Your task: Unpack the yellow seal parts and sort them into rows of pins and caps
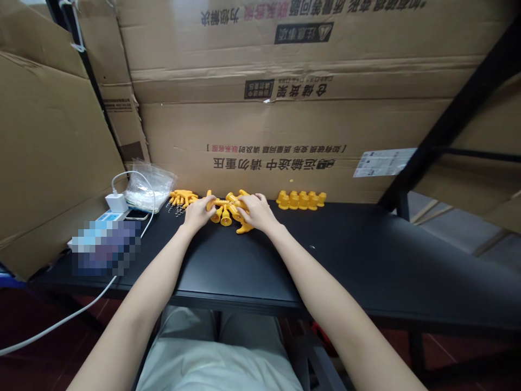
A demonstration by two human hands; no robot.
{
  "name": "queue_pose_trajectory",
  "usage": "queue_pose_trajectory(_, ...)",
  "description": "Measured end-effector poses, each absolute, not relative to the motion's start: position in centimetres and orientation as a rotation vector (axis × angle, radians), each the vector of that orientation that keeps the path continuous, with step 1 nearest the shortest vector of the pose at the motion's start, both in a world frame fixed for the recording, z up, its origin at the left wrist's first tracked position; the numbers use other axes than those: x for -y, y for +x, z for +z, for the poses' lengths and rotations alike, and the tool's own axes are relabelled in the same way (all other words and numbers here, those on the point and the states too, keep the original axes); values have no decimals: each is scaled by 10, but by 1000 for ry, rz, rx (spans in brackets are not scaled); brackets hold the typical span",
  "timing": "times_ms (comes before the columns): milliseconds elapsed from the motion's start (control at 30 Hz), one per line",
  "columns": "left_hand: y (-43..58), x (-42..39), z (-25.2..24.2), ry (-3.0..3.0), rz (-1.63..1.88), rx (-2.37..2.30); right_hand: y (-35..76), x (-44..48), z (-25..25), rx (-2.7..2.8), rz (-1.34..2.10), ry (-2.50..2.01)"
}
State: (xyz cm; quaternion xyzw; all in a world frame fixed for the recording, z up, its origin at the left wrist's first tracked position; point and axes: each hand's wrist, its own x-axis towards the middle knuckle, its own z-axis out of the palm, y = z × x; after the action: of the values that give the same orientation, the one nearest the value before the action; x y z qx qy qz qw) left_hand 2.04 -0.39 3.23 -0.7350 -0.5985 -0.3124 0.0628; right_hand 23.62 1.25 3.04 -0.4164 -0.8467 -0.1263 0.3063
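My left hand (pixel 197 213) is closed on a yellow plastic piece (pixel 220 202), which has a thin part pointing right toward my other hand. Opposite it, my right hand (pixel 258 210) pinches a yellow part (pixel 243 205), largely covered by its fingers. Whether the two parts are joined, I cannot tell. Just below and between the hands lie several yellow bell-shaped cups (pixel 226 218). A yellow hand-shaped piece (pixel 245 228) rests under my right hand. To the left is a pile of yellow hand-shaped pieces (pixel 184 196) with small metal chains (pixel 178 210).
Yellow cups (pixel 301 201) stand in rows at the right rear of the black table (pixel 236 266). Cardboard (pixel 260 125) walls the back. On the left are a clear plastic bag (pixel 148 184), a charger (pixel 116 202) on a power strip, a phone (pixel 137 215) and a white cable (pixel 87 307).
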Motion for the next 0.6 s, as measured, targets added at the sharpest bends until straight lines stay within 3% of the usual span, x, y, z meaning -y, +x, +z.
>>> queue_pose_trajectory(267, 13, -2, 29, -2175, -953, 1951, 248, -19, 30, 1986, -432, -1024)
queue_pose_trajectory(600, 1, -12, 25, -1923, -1157, 2194, 343, -48, 15, 1109, -442, -1416)
